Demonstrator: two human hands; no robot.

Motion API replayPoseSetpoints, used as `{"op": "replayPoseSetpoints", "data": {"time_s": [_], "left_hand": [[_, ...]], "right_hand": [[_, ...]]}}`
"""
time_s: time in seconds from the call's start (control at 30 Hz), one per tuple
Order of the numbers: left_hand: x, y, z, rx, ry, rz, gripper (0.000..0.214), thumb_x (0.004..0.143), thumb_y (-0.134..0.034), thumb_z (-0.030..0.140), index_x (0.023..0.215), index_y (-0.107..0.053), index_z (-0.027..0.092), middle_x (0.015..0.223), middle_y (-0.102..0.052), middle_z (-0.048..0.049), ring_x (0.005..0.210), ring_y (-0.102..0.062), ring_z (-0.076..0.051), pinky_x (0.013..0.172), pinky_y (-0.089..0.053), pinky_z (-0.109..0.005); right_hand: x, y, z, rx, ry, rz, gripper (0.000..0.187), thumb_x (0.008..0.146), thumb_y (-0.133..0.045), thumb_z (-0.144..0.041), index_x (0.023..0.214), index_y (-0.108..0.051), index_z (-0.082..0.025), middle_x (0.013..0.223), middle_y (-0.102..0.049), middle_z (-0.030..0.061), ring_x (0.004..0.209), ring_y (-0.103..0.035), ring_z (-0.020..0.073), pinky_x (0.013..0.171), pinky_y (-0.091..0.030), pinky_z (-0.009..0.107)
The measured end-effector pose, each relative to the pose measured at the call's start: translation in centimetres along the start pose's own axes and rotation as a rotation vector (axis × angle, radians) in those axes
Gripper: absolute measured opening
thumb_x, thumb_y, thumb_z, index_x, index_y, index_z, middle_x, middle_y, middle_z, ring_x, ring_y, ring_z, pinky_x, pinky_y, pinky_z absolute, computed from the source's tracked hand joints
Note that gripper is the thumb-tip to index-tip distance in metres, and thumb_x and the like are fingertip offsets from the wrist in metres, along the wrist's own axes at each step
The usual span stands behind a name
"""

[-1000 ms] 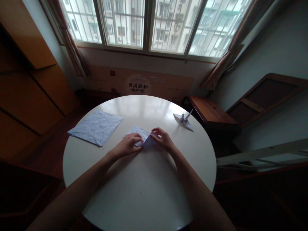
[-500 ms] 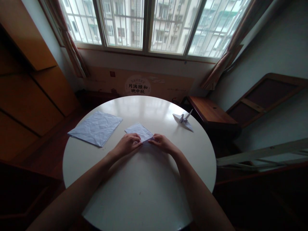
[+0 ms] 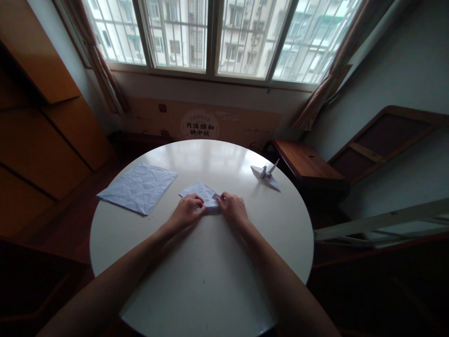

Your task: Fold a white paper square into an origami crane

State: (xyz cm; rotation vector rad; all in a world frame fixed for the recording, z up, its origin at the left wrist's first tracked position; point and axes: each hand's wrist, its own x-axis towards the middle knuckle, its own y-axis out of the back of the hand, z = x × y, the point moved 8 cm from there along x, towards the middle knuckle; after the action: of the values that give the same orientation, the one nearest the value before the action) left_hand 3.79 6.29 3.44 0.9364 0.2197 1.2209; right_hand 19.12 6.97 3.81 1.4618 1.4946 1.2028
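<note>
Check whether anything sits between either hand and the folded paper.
Nothing visible: the left hand and right hand both touch the paper at its near edge. The sheet lies off to the left, the crane far right, both apart from it.

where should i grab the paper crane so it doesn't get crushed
Probably pinch the paper crane at its raised middle, coming from above: its wings spread low and flat on the table, and the thin upright point looks easy to bend.
</note>
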Motion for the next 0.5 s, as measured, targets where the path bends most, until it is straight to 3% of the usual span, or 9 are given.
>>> {"op": "replayPoseSetpoints", "data": {"time_s": [0.23,0.37,0.5], "left_hand": [[-1.3,-2.1,4.2,-0.156,-0.223,-0.286,0.020,0.085,-0.064,0.032,0.096,-0.071,0.017,0.113,-0.064,-0.0090,0.107,-0.059,-0.021,0.094,-0.047,-0.031],[-1.7,-2.3,5.0,-0.113,-0.266,-0.318,0.019,0.088,-0.058,0.029,0.093,-0.070,0.016,0.118,-0.061,-0.0107,0.108,-0.059,-0.021,0.096,-0.046,-0.032],[-1.8,-2.0,5.1,-0.060,-0.266,-0.336,0.018,0.090,-0.057,0.027,0.082,-0.069,0.017,0.110,-0.060,-0.0079,0.097,-0.061,-0.018,0.091,-0.047,-0.029]], "right_hand": [[0.5,0.8,2.3,-0.090,-0.128,0.018,0.029,0.095,-0.043,-0.038,0.097,-0.065,-0.021,0.095,-0.070,0.0098,0.096,-0.060,0.0231,0.084,-0.033,0.035],[0.6,0.7,2.7,-0.099,-0.122,0.025,0.028,0.096,-0.042,-0.038,0.097,-0.065,-0.021,0.097,-0.070,0.0091,0.096,-0.059,0.0227,0.084,-0.032,0.035],[0.7,0.4,2.6,-0.119,-0.121,0.025,0.028,0.096,-0.042,-0.039,0.097,-0.063,-0.021,0.098,-0.069,0.0088,0.098,-0.057,0.0229,0.083,-0.031,0.035]]}}
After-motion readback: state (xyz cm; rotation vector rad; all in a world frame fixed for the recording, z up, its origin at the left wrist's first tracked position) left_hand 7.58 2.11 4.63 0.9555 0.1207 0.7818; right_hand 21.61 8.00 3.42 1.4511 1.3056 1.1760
